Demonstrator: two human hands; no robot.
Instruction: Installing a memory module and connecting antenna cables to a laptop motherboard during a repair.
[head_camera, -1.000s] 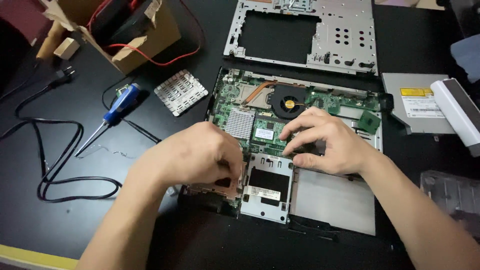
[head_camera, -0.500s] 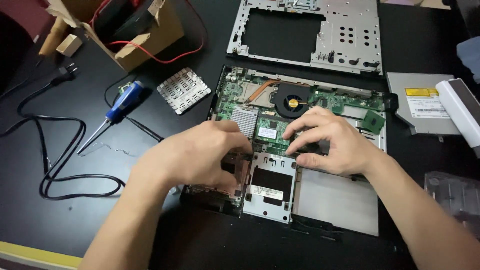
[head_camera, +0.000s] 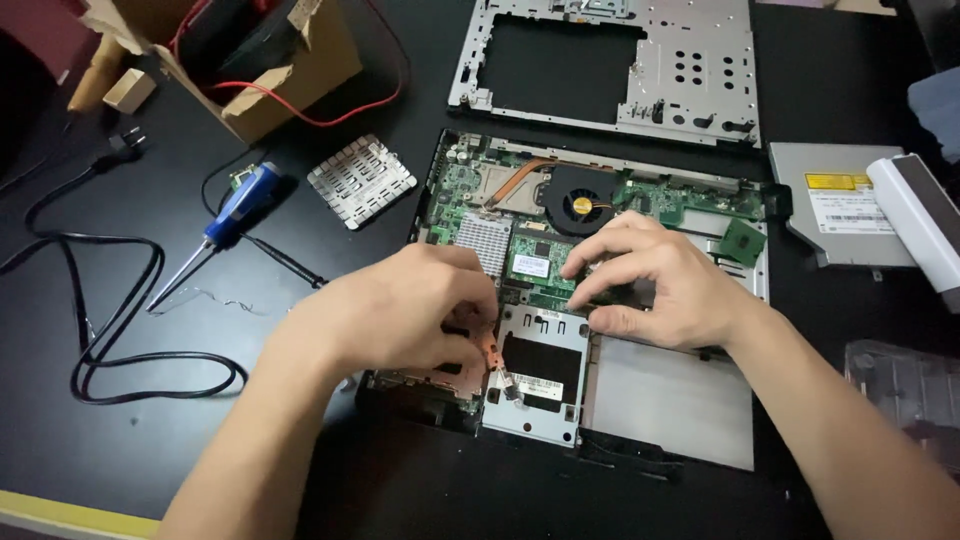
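Both hands rest on the opened laptop (head_camera: 660, 400); screwdriver (head_camera: 230, 220) left, optical drive (head_camera: 830, 205) right.

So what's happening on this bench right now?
A person has an opened laptop base on a black table, circuit board and fan exposed. The left hand pinches a small part at the board's lower left corner; the right hand presses on the board's middle. A blue soldering iron lies aside.

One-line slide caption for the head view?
Left hand and right hand work inside an opened laptop base with green circuit board on a black table, blue-handled soldering iron alongside.
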